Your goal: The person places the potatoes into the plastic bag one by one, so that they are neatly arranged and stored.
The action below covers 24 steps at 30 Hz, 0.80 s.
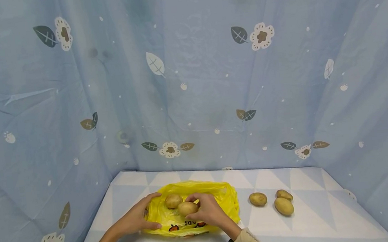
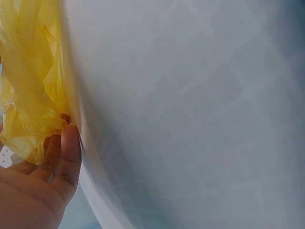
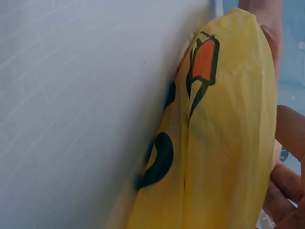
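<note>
Potato [image 1: 187, 209] is pinched in the right hand [image 1: 208, 211], over the open yellow bag [image 1: 226, 197]; the left hand [image 1: 133, 219] holds the bag's left end. Expect a firm, fairly light, possibly slippery body; grip opposite sides at the widest part.

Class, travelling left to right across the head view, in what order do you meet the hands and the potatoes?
Left hand → unheld potato just right of it → held potato → right hand → single potato → pair of potatoes, taken together.
</note>
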{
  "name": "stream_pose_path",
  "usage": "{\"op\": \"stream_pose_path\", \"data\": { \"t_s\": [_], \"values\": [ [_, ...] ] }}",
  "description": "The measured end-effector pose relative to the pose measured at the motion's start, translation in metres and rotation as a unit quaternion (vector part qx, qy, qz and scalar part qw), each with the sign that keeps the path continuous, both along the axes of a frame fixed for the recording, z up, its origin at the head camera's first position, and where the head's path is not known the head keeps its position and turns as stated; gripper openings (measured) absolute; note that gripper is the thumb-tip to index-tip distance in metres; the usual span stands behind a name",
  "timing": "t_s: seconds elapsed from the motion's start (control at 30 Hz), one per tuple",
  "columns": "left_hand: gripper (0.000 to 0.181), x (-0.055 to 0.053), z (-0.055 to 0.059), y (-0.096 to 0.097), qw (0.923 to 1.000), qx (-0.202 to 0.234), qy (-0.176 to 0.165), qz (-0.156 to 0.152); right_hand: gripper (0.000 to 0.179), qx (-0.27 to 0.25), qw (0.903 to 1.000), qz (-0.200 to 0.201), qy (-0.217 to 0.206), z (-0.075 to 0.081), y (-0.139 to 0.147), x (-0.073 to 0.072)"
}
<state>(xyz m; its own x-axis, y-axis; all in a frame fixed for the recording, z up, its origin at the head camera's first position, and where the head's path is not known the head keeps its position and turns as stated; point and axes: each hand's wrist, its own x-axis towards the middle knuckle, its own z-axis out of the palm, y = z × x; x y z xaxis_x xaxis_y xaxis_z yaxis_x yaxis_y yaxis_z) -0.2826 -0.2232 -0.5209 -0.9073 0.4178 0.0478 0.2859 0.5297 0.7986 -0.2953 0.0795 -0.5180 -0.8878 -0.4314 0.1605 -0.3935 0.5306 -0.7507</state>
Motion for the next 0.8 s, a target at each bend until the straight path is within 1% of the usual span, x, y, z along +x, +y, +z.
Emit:
{"op": "stream_pose_path", "data": {
  "t_s": [0.27,0.5,0.6,0.8],
  "values": [
    [0.099,0.000,-0.001,-0.001,1.0000,0.002,-0.007,-0.005,0.041,-0.001,0.9999,0.008,0.007,-0.003,-0.009,-0.002],
    [0.098,0.000,-0.001,-0.001,1.0000,0.003,-0.004,-0.006,0.043,0.000,0.9999,0.015,0.001,-0.006,-0.015,-0.002],
    [0.098,0.000,-0.001,-0.001,1.0000,0.003,-0.001,-0.007,0.043,0.005,0.9999,0.011,-0.004,-0.006,-0.019,-0.001],
    [0.098,0.000,-0.001,-0.001,1.0000,0.002,0.005,-0.006,0.043,0.016,0.9998,0.009,0.000,-0.009,-0.026,-0.001]
  ]
}}
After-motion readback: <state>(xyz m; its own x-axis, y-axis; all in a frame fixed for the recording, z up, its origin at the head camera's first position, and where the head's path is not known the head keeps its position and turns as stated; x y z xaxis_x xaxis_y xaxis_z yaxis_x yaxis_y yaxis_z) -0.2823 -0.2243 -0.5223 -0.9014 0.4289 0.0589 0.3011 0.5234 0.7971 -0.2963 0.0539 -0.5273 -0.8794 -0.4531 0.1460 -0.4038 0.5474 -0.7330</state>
